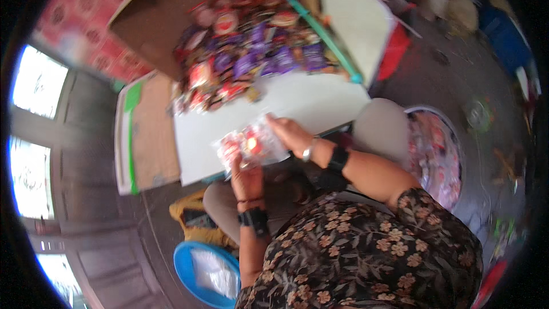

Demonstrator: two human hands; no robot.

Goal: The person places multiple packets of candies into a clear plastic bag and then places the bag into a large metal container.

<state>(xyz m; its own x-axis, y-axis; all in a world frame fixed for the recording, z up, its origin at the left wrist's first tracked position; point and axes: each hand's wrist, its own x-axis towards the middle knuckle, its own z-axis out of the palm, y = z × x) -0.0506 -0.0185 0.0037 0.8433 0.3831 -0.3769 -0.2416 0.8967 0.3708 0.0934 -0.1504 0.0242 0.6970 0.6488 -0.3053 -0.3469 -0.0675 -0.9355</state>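
A clear plastic bag [266, 148] with small red and white wrapped packets inside lies across both hands, above the near edge of a white tabletop [206, 133]. My left hand [248, 178] grips its lower left part, the thumb on top. My right hand [291, 133] is at the bag's right end with the fingers stretched along it; how firmly it holds is blurred. Beyond the hands a heap of small wrapped packets [244, 62], purple, red and brown, covers the back of the table. A turquoise rod [321, 36] lies along the heap's right side.
Brown boards [150, 21] wall the heap at the back left. A cardboard piece [154, 137] adjoins the table's left edge. On the floor, a blue basin [182, 262] with clear plastic bags stands at lower left; a round container [456, 150] of filled bags stands right, beside my knee.
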